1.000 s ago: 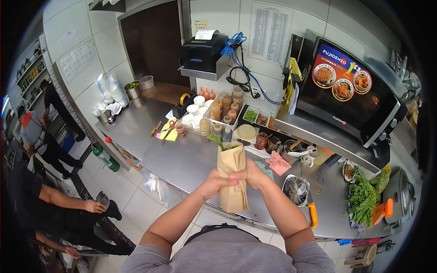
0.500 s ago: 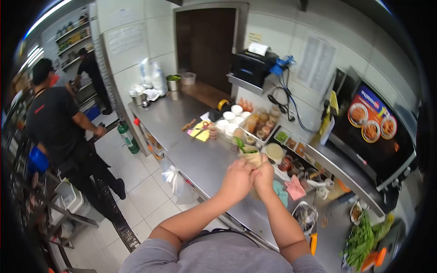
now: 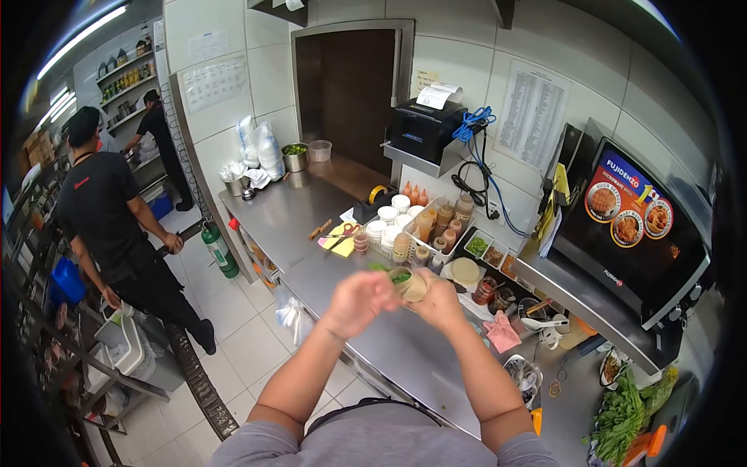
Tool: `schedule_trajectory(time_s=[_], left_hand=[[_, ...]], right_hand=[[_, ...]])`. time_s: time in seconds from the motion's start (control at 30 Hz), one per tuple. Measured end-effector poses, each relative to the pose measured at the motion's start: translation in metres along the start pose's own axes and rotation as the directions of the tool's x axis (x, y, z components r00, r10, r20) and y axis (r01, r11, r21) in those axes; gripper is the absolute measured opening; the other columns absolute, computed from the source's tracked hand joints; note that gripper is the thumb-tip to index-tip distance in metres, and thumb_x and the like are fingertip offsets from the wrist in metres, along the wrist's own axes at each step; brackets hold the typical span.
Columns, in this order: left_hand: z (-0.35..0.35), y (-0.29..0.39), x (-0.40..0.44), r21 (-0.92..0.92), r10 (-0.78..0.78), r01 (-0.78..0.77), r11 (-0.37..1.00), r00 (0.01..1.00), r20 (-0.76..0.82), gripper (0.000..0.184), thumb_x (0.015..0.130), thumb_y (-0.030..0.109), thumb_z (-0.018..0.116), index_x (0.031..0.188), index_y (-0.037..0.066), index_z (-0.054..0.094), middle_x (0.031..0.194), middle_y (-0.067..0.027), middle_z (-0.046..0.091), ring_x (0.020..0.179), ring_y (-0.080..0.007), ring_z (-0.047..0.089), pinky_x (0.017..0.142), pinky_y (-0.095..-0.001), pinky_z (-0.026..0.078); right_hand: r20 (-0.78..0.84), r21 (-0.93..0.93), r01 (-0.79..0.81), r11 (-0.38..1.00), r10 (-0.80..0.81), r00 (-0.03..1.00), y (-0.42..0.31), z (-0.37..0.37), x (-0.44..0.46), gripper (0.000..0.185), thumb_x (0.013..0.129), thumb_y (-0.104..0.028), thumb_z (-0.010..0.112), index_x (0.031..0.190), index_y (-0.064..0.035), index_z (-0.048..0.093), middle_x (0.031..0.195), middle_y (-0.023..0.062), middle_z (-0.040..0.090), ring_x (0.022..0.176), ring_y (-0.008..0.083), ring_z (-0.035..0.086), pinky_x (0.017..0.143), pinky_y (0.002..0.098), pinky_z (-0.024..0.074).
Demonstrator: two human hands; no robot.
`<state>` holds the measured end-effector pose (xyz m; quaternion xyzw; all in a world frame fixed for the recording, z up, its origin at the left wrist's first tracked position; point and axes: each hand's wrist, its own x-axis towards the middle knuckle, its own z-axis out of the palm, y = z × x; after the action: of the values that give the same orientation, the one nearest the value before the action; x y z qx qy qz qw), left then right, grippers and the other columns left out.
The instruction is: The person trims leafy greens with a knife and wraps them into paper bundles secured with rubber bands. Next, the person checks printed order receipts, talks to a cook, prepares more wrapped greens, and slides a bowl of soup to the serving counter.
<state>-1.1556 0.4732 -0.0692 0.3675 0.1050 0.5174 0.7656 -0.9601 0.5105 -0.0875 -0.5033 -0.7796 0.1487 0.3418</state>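
A tan rolled wrap (image 3: 415, 289) with green leaves showing in its upward-facing end is above the steel counter. My right hand (image 3: 440, 303) is closed around its right side. Just to its left is my left hand (image 3: 359, 302), raised and smeared by motion, so its grip is unclear. A blurred green leaf (image 3: 379, 267) shows behind the left fingertips. Beyond my hands stand sauce bottles (image 3: 424, 226) and several white tubs (image 3: 387, 215). Close to my right hand lies a round pale flatbread (image 3: 465, 271).
A microwave (image 3: 626, 226) sits on a shelf at right, a printer (image 3: 424, 128) on the wall. Pink cloth (image 3: 503, 332), leafy greens (image 3: 622, 412) and red-handled scissors (image 3: 346, 231) lie on the counter. A co-worker (image 3: 109, 210) stands at left; another person (image 3: 159, 148) is farther back.
My left hand has come off the wrap and moved left; the right hand still holds it. The wrap has shifted slightly left and lower. At left, the nearer co-worker has changed posture.
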Motion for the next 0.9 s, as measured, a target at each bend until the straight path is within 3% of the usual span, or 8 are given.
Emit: schedule_trajectory(time_s=[0.2, 0.27, 0.37, 0.43, 0.6, 0.63, 0.73, 0.9], left_hand=[[-0.034, 0.037, -0.008, -0.546, 0.131, -0.096, 0.833, 0.991, 0.026, 0.038, 0.086, 0.026, 0.049, 0.110, -0.003, 0.055, 0.072, -0.0013, 0.045, 0.061, -0.0173, 0.046, 0.080, -0.0339, 0.047], [-0.047, 0.024, -0.010, -0.632, 0.121, -0.058, 0.773, 0.991, 0.057, 0.044, 0.087, 0.029, 0.049, 0.116, -0.004, 0.052, 0.075, -0.0027, 0.051, 0.064, -0.0182, 0.051, 0.082, -0.0336, 0.048], [-0.036, -0.015, -0.008, -0.229, -0.056, -0.001, 0.974, 0.969, -0.239, 0.048, 0.087, 0.026, 0.061, 0.123, -0.003, 0.049, 0.099, -0.0064, 0.060, 0.080, -0.0180, 0.062, 0.089, -0.0321, 0.048], [-0.020, -0.049, -0.009, 0.583, 0.272, -0.122, 0.804, 0.946, -0.177, 0.054, 0.081, 0.017, 0.073, 0.125, 0.000, 0.048, 0.116, -0.0091, 0.060, 0.098, -0.0180, 0.064, 0.094, -0.0320, 0.048], [-0.036, -0.064, -0.005, 0.502, 0.268, -0.061, 0.863, 0.898, -0.350, 0.053, 0.079, 0.012, 0.076, 0.124, 0.002, 0.050, 0.107, -0.0089, 0.065, 0.095, -0.0172, 0.064, 0.083, -0.0306, 0.053], [-0.040, -0.057, -0.007, 0.444, 0.258, -0.044, 0.895, 0.863, -0.435, 0.049, 0.080, 0.012, 0.074, 0.122, 0.002, 0.052, 0.107, -0.0089, 0.065, 0.092, -0.0173, 0.064, 0.081, -0.0309, 0.053], [-0.061, -0.025, -0.015, 0.481, 0.214, 0.072, 0.874, 0.832, -0.512, 0.046, 0.081, 0.017, 0.072, 0.119, -0.002, 0.053, 0.103, -0.0130, 0.066, 0.086, -0.0214, 0.067, 0.075, -0.0338, 0.055], [-0.120, -0.048, -0.028, 0.605, -0.034, 0.486, 0.631, 0.796, -0.604, 0.061, 0.073, 0.014, 0.080, 0.122, -0.004, 0.051, 0.110, -0.0146, 0.065, 0.095, -0.0238, 0.066, 0.082, -0.0360, 0.054]], right_hand=[[0.043, 0.511, 0.037, 0.859, -0.069, 0.997, 0.004, -0.014, 0.001, 0.055, 0.070, -0.008, 0.081, 0.119, -0.0004, 0.056, 0.102, 0.0107, 0.068, 0.092, 0.0177, 0.067, 0.082, 0.0313, 0.0531], [0.026, 0.840, -0.040, 0.541, 0.034, 0.999, 0.000, -0.014, 0.005, 0.054, 0.070, -0.008, 0.081, 0.118, 0.0019, 0.056, 0.107, 0.0096, 0.067, 0.094, 0.0154, 0.064, 0.083, 0.0309, 0.0529], [0.003, 0.856, -0.014, 0.516, 0.022, 1.000, -0.019, -0.017, 0.014, 0.051, 0.071, -0.004, 0.080, 0.116, 0.0020, 0.056, 0.108, 0.0105, 0.066, 0.095, 0.0169, 0.064, 0.084, 0.0309, 0.0528], [-0.041, 0.868, 0.033, 0.495, 0.004, 0.999, -0.024, -0.006, 0.020, 0.055, 0.074, -0.008, 0.079, 0.120, 0.0015, 0.053, 0.107, 0.0098, 0.066, 0.093, 0.0163, 0.065, 0.084, 0.0313, 0.0528], [0.027, 0.884, -0.057, 0.464, 0.071, 0.997, -0.017, 0.053, -0.004, 0.072, 0.088, -0.019, 0.069, 0.143, -0.0002, 0.028, 0.130, 0.0144, 0.053, 0.117, 0.0199, 0.053, 0.098, 0.0327, 0.0440], [0.179, 0.868, -0.155, 0.471, -0.006, 0.984, -0.010, 0.060, -0.025, 0.079, 0.092, -0.026, 0.064, 0.150, -0.0023, 0.016, 0.141, 0.0159, 0.043, 0.127, 0.0206, 0.043, 0.104, 0.0320, 0.0365], [0.416, 0.381, -0.127, 0.916, -0.048, 0.908, 0.037, 0.081, -0.102, 0.077, 0.087, -0.033, 0.068, 0.147, -0.0044, 0.030, 0.145, 0.0230, 0.039, 0.132, 0.0349, 0.040, 0.110, 0.0397, 0.0319], [0.072, -0.221, -0.440, 0.870, 0.465, 0.882, 0.152, 0.071, -0.151, 0.062, 0.082, -0.030, 0.068, 0.136, -0.0076, 0.048, 0.140, 0.0228, 0.043, 0.129, 0.0386, 0.039, 0.108, 0.0467, 0.0321]])
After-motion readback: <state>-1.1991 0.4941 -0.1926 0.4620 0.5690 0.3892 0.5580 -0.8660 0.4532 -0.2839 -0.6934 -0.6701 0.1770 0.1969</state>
